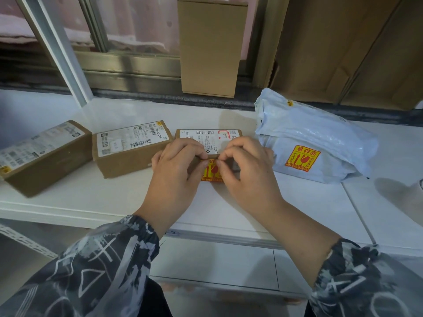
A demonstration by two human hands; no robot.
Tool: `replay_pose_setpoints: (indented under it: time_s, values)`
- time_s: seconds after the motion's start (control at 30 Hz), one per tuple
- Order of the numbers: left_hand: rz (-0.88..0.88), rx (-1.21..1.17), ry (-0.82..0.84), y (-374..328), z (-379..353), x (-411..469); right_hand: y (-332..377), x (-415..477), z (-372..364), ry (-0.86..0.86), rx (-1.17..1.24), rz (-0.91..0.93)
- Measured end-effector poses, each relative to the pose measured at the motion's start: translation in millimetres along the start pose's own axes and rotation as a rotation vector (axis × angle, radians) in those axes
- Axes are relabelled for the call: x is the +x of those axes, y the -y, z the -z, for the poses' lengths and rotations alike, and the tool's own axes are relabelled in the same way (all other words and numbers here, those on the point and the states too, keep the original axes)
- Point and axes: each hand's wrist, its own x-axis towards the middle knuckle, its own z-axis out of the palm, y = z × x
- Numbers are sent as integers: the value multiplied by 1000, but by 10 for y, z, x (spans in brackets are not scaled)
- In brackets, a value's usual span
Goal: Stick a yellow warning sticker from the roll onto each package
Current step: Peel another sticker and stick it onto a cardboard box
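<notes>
A small brown box [207,135] with a white shipping label lies in the middle of the white ledge. A yellow warning sticker [211,172] sits against its near side. My left hand [176,165] and my right hand [246,165] pinch the sticker's top edge from either side, thumbs and forefingers meeting above it. To the right a pale blue plastic mailer [320,138] carries a yellow sticker [302,158] on its front. Left of the middle box are two more brown boxes [130,148] [43,156]. The sticker roll is not in view.
A tall plain cardboard box [209,46] stands upright against the window frame behind. Flattened cardboard [343,46] leans at the back right. The ledge's front edge [91,216] runs just under my wrists, with tiled floor below.
</notes>
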Motion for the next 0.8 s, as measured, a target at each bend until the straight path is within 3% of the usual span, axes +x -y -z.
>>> replay_pose_setpoints:
  time_s: [0.8]
  values:
    - [0,7,6,-6,-1,1,7,12,-18,-60,7,9]
